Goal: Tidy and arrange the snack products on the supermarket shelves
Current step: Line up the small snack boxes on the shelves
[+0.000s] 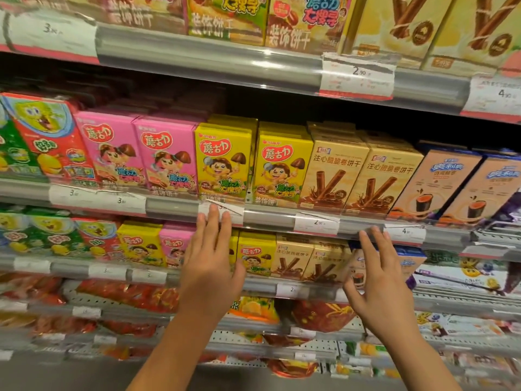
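Snack boxes, middle shelf.
Upright, fronts out, side by side: pink boxes point(141, 153), yellow boxes point(253, 162), tan wafer-roll boxes point(358, 176).

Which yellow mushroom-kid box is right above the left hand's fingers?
The left one of the two yellow boxes on the middle shelf, beside the pink boxes. The left hand reaches up just below it.
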The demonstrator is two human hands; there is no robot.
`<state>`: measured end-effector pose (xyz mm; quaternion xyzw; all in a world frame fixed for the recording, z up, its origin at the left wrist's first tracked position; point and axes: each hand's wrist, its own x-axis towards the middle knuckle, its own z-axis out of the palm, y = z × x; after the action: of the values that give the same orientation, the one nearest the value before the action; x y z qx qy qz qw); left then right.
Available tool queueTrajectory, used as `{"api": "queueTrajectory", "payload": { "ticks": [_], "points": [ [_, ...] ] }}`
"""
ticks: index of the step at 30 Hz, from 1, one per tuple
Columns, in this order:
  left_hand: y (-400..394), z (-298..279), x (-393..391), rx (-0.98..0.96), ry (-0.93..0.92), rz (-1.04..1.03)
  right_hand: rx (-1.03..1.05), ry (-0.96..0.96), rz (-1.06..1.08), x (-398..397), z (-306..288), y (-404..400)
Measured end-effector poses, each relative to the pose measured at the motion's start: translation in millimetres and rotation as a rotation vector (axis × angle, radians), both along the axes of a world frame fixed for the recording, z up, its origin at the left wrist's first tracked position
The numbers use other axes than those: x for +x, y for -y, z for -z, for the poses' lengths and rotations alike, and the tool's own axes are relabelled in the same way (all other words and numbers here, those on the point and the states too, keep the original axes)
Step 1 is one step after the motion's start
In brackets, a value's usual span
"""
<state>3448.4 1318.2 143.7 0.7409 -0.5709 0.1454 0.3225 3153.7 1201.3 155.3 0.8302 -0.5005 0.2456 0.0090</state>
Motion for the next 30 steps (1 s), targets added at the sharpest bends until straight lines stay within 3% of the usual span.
{"api": "queueTrajectory", "payload": {
  "ticks": [9,14,19,23,26,30],
  "points": [
    [-1.9,-20.1,-6.6,0.314,-0.014,-0.078,-0.114,0.112,0.060,23.1,1.7,-10.1],
    [-7.5,-29.7,-5.5,0.367,-0.023,-0.053,-0.194,0.126,-0.207,91.4,-8.9,-36.6],
    [-14.5,-23.3,9.5,0.294,-0.035,0.041,-0.160,0.096,-0.326,156.6,-7.9,-50.0],
    [-26.7,-16.7,28.8,0.058,-0.135,0.173,-0.196,0.044,-0.255,166.0,-0.5,-49.7],
    [-41.0,-4.3,50.0,-0.129,-0.126,0.050,-0.221,0.055,-0.221,167.2,1.3,-47.9],
    [-55.3,10.8,99.5,0.075,-0.252,-0.177,-0.230,0.143,-0.187,181.5,3.7,-55.6]
  ]
}}
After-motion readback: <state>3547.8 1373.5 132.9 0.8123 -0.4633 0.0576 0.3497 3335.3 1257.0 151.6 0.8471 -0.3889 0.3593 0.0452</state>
